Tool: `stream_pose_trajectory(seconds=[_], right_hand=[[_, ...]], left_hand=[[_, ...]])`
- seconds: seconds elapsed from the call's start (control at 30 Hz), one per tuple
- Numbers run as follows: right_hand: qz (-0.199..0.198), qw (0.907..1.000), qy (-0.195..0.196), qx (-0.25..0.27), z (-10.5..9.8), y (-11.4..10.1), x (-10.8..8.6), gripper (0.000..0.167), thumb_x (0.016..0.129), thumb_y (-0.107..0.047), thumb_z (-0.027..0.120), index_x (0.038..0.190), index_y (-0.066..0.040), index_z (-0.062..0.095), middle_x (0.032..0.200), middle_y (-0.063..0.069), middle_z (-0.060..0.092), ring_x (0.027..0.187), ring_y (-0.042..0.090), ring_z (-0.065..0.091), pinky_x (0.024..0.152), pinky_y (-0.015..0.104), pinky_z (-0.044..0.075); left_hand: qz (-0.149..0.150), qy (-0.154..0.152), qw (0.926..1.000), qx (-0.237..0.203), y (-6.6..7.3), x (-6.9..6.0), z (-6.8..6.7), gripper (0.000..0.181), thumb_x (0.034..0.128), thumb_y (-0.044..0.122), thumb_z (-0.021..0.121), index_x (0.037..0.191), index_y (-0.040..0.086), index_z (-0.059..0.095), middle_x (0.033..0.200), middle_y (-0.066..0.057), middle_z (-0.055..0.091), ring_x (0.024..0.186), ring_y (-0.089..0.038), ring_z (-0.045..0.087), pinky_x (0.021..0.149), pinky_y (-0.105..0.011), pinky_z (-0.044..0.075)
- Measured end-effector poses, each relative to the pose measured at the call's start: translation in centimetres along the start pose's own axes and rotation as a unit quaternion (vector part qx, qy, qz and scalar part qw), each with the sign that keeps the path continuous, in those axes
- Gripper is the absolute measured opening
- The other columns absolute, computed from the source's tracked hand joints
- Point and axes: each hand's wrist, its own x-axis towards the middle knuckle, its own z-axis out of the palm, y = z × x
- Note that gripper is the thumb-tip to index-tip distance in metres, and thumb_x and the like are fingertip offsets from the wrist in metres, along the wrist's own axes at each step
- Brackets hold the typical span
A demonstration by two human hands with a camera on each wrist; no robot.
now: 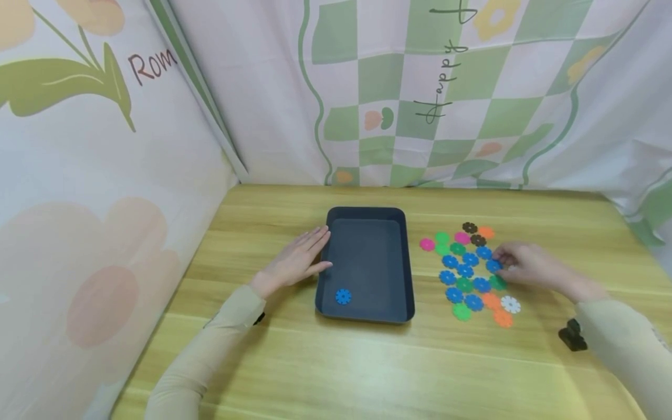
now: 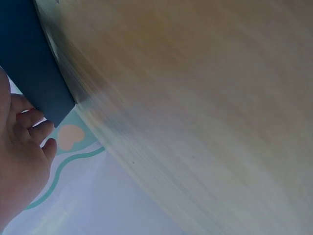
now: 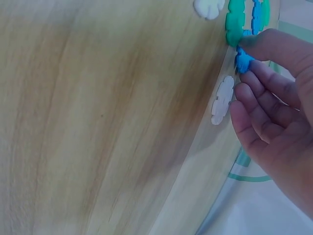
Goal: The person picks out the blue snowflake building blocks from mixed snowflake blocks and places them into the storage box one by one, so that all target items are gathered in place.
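A blue disc is pinched by the right hand among other discs, right of the tray. Neighbours could be dragged along, being so close, or the thin disc dropped if barely caught. The tray could be nudged by the left hand, laid straight-fingered against its rim. A green disc is partly covered by the right hand; in the left wrist view most of the tray is cut off.
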Motion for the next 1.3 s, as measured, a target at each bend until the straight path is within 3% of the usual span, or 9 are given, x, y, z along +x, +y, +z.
stream_pose_trajectory(seconds=[0.57, 0.83, 1.0, 1.17, 1.3], right_hand=[[0.001, 1.0000, -0.008, -0.005, 0.0, -0.2, -0.1, 0.033, 0.074, -0.009, 0.079, 0.102, 0.005, 0.068, 0.092, 0.007, 0.071, 0.080, 0.013, 0.064, 0.068, 0.021, 0.057], [-0.013, 0.9996, 0.019, -0.016, -0.1, -0.5, 0.1, 0.033, 0.073, -0.012, 0.083, 0.099, 0.003, 0.069, 0.086, 0.003, 0.069, 0.076, 0.008, 0.062, 0.067, 0.020, 0.056], [-0.033, 0.9987, 0.035, -0.020, -0.9, -2.5, 0.8, 0.033, 0.074, -0.011, 0.084, 0.100, 0.003, 0.069, 0.086, 0.004, 0.070, 0.078, 0.012, 0.064, 0.069, 0.024, 0.058], [-0.039, 0.9988, 0.024, -0.016, -1.6, -5.5, 2.5, 0.032, 0.078, -0.013, 0.081, 0.102, 0.003, 0.069, 0.091, 0.007, 0.072, 0.083, 0.018, 0.067, 0.072, 0.033, 0.060], [-0.059, 0.9980, 0.022, -0.009, -1.2, -7.5, 4.0, 0.029, 0.080, -0.013, 0.079, 0.103, 0.001, 0.069, 0.091, 0.007, 0.071, 0.082, 0.017, 0.066, 0.070, 0.031, 0.058]], left_hand=[[0.002, 0.002, 1.0000, 0.003, -0.1, -0.1, 0.2, 0.076, 0.1032, 0.053, 0.041, 0.158, 0.005, 0.019, 0.167, -0.012, 0.015, 0.155, -0.027, 0.019, 0.127, -0.042, 0.020], [0.004, 0.005, 1.0000, -0.005, -0.1, -0.1, 0.0, 0.076, 0.1033, 0.052, 0.041, 0.158, 0.005, 0.019, 0.167, -0.012, 0.015, 0.155, -0.027, 0.019, 0.127, -0.042, 0.020], [0.004, 0.006, 1.0000, -0.004, 0.0, -0.1, 0.1, 0.076, 0.1033, 0.053, 0.041, 0.158, 0.005, 0.018, 0.167, -0.012, 0.015, 0.155, -0.027, 0.018, 0.127, -0.042, 0.020], [0.002, 0.003, 0.9999, -0.010, -0.1, -0.1, 0.1, 0.076, 0.1034, 0.052, 0.041, 0.158, 0.005, 0.018, 0.167, -0.012, 0.014, 0.155, -0.027, 0.017, 0.128, -0.042, 0.019], [0.004, 0.008, 0.9999, -0.010, -0.2, -0.1, 0.3, 0.076, 0.1033, 0.052, 0.042, 0.158, 0.005, 0.019, 0.167, -0.012, 0.015, 0.155, -0.027, 0.018, 0.127, -0.042, 0.020]])
